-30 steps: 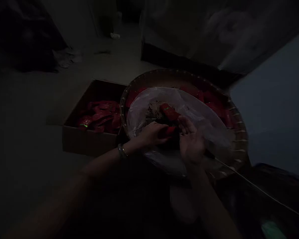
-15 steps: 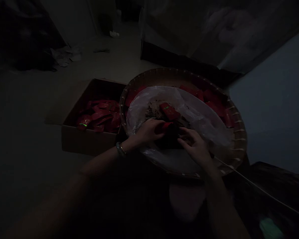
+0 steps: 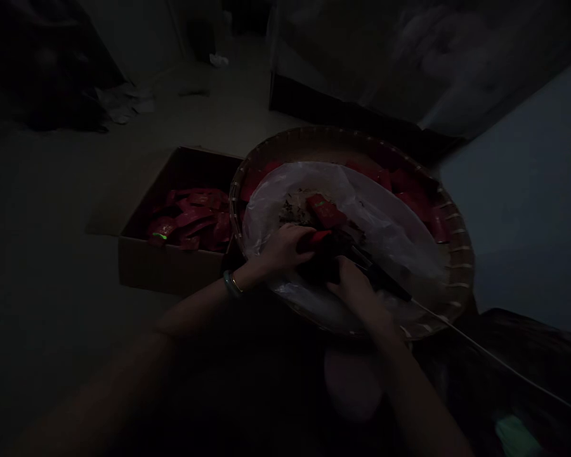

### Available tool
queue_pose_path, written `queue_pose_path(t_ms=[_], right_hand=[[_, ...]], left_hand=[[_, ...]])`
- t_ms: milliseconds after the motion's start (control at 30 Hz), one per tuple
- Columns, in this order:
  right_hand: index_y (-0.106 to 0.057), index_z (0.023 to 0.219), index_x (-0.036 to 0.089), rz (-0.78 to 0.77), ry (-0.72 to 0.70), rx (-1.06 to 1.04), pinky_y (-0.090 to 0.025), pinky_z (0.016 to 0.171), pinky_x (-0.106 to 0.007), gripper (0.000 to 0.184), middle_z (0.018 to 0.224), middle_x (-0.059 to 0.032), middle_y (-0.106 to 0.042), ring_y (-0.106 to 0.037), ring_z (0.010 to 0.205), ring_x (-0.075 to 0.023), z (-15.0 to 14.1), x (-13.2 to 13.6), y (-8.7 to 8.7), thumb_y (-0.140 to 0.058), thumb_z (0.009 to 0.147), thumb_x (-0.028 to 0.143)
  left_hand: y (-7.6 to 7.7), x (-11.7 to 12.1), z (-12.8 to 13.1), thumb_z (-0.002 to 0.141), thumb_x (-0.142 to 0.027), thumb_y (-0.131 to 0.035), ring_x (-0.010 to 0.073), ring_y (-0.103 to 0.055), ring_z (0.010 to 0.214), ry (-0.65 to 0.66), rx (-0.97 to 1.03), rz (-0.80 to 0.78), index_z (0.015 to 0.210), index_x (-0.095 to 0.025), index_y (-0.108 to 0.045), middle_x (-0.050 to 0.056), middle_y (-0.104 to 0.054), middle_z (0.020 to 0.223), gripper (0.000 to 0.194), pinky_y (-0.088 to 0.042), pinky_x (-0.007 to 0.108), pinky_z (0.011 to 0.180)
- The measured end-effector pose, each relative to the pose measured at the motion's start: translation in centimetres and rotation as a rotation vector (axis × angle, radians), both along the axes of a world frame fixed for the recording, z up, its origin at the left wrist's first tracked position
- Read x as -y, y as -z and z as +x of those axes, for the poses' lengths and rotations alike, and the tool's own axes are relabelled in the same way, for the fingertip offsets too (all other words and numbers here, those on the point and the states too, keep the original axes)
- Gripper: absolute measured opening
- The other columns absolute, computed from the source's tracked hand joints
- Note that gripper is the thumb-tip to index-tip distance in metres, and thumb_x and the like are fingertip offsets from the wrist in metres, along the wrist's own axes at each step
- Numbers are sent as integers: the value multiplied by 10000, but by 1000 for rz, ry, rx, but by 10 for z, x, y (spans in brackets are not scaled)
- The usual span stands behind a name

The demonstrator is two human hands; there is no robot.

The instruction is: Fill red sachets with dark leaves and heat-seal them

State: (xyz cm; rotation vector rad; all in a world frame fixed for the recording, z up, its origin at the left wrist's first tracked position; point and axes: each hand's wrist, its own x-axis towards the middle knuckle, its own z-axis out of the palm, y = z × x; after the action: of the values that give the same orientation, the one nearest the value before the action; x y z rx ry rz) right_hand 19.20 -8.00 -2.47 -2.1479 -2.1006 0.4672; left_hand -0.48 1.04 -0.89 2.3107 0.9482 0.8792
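The left hand (image 3: 285,247) grips a small red packet (image 3: 318,240) over the plastic sheet (image 3: 400,235) in the round basket (image 3: 460,266). The right hand (image 3: 356,285) is just beside the black corded tool (image 3: 391,282); I cannot tell if it is closed or holds something.

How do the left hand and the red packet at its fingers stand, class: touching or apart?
Touching: the head view shows the left hand holding the red packet between thumb and fingers, with no gap.
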Motion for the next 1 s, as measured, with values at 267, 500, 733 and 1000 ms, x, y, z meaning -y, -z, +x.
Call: queue_pose_path(t_ms=[267,500,733,1000], right_hand=[[-494,1246,175,118,-33,-103,-486,900,-420,564,1149,-136,-542,-584,1060,-287,-2,-3,5,-654,706,153],[-538,1232,193,57,-22,-117,-496,865,-384,549,1080,-108,-548,-608,963,-246,-7,-2,8,-584,698,74],[-639,1084,211,214,-43,-183,-497,878,-423,376,988,-94,-605,-601,952,-258,3,-6,6,-544,736,106],[-677,1041,180,196,-62,-193,-509,867,-385,369,1055,-107,-565,-605,934,-227,-5,-5,10,-552,709,78]], left_hand=[[1,1,0,724,-247,-694,223,-615,953,2,11,-9,1117,-159,-601,75,-686,1043,413,-469,358,843],[-1,1,0,715,-226,-693,219,-616,953,5,7,-14,1108,-172,-607,64,-687,1044,406,-469,362,857],[-3,1,0,722,-233,-695,222,-612,975,8,-13,-38,1120,-194,-604,58,-680,1067,409,-466,364,858],[-2,1,0,727,-244,-690,219,-619,934,7,-30,-23,1109,-169,-609,70,-686,1036,398,-457,363,861]])
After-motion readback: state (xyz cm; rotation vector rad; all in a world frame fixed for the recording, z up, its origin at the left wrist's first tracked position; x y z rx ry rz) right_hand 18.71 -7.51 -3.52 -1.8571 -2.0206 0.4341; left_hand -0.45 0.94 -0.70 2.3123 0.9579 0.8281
